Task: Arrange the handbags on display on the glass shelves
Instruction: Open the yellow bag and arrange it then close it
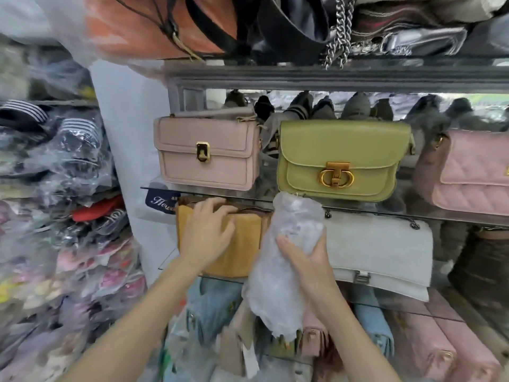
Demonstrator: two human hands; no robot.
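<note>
A mustard-yellow handbag (242, 244) stands on the lower glass shelf (165, 267), under the middle glass shelf (154, 186). My left hand (206, 232) lies on its top front, fingers curled over the upper edge. My right hand (305, 260) grips a crumpled clear plastic wrap (286, 260) held upright just right of that bag. A white flap handbag (385, 252) sits on the same shelf behind the wrap. Above stand a pale pink box handbag (206, 153), an olive-green handbag (341, 158) and a quilted pink handbag (468, 172).
The top shelf holds an orange bag (154, 26) and dark bags with a chain strap (340, 31). Denim-blue and pink bags (429, 346) crowd the shelf below. Stacks of plastic-wrapped clothing (55, 188) fill the left side beside a white post (129, 128).
</note>
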